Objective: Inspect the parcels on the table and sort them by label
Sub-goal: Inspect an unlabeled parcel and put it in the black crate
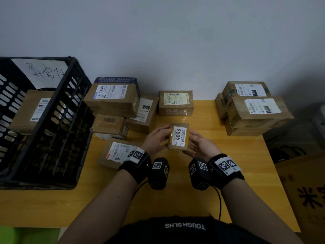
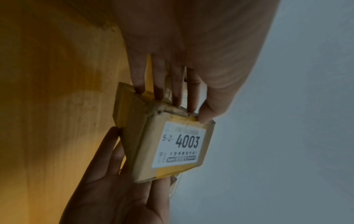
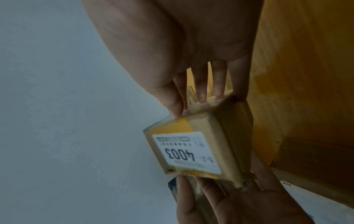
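You hold the small parcel (image 1: 178, 136) between both hands above the yellow table (image 1: 175, 199), its white label (image 1: 179, 136) facing up at you. Your left hand (image 1: 155, 139) presses its fingertips (image 2: 177, 97) against one side with the thumb at the top edge; your right hand (image 1: 199, 144) does the same on the opposite side, fingers (image 3: 201, 89) fairly straight. So the hands are apart, pressing the box between them rather than wrapped round it.

The step in hand looks like reading. The label shows "5-2-4003" in bold, clear in both wrist views, so keep that face level and keep the thumbs off the print. The smaller lines below it are too fine to make out.

Take the small parcel as your landmark. To its left sits a cluster of brown boxes (image 1: 112, 101), and further left the black crate (image 1: 44, 120), which already has one parcel (image 1: 33, 110) inside. Just behind it stands a single box (image 1: 175, 103) against the wall. To its right, well apart, sits a stack of boxes (image 1: 253, 106) whose labels bear dark tags.

Match the code to a group before you move. The pressed hold is probably light, so close your fingers round the box before carrying it off.
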